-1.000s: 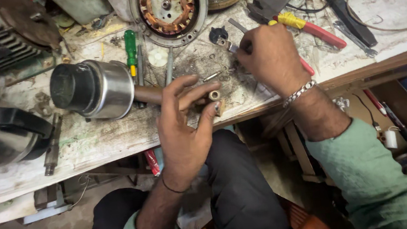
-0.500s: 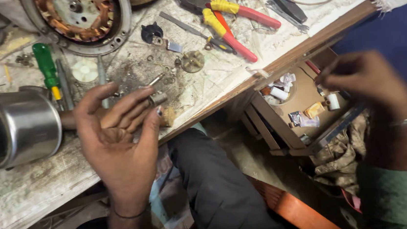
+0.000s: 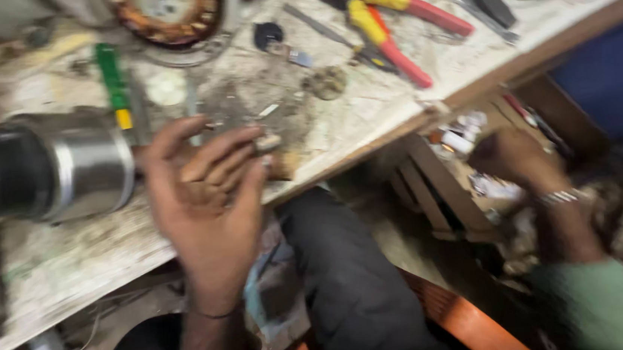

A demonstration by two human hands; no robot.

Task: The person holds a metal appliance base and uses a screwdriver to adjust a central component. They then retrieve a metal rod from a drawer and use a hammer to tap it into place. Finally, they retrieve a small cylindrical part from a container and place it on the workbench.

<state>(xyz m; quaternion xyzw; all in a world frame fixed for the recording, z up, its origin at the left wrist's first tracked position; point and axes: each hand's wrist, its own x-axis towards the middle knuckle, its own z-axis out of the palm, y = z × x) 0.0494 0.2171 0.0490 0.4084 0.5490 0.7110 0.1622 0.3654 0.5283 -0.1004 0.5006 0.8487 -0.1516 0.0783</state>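
Steel motor housing (image 3: 63, 170) lies on my desk (image 3: 56, 265); my left hand (image 3: 208, 199) clamps its shaft steady, while my right hand (image 3: 513, 161) rummages in the drawer (image 3: 433, 187), grip too blurred to tell.

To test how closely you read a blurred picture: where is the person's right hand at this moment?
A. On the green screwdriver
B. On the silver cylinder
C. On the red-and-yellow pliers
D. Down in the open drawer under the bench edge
D: the right hand is lowered into the open drawer among small parts, well below the pliers lying on the benchtop.
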